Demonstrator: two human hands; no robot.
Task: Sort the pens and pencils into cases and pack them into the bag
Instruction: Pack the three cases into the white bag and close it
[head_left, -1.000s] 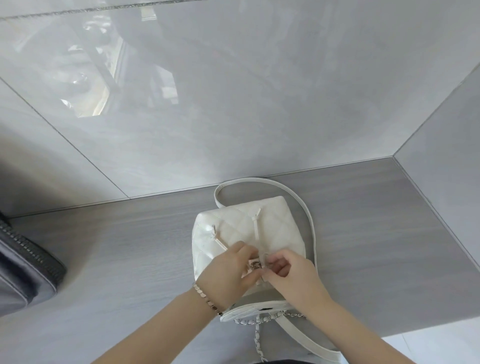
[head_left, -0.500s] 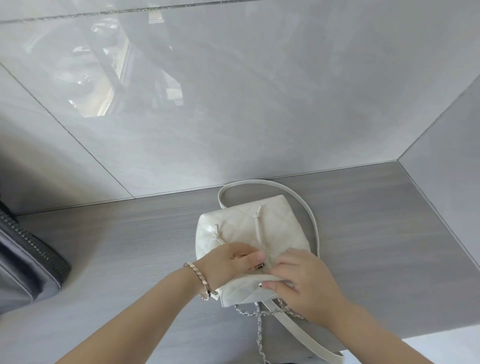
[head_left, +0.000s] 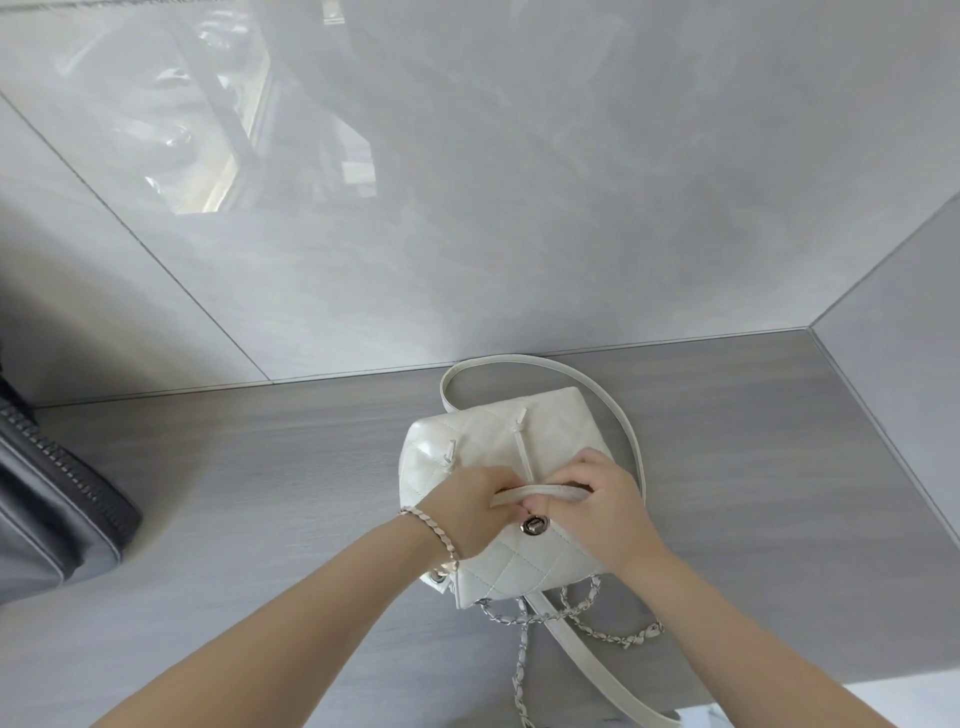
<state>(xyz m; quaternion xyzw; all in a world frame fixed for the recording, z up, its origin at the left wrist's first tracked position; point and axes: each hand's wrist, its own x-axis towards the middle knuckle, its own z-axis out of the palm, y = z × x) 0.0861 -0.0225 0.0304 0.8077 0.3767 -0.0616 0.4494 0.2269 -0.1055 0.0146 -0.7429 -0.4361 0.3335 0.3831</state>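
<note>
Both hands pinch the flap of the white bag on the grey table.

The left hand and right hand each clamp one end of the flap's rim, which runs left to right between them. The metal snap sits just on the near side of the rim, slightly closer to the left fingers. A dark zipped pouch lies well apart at the left; no pens show.
</note>
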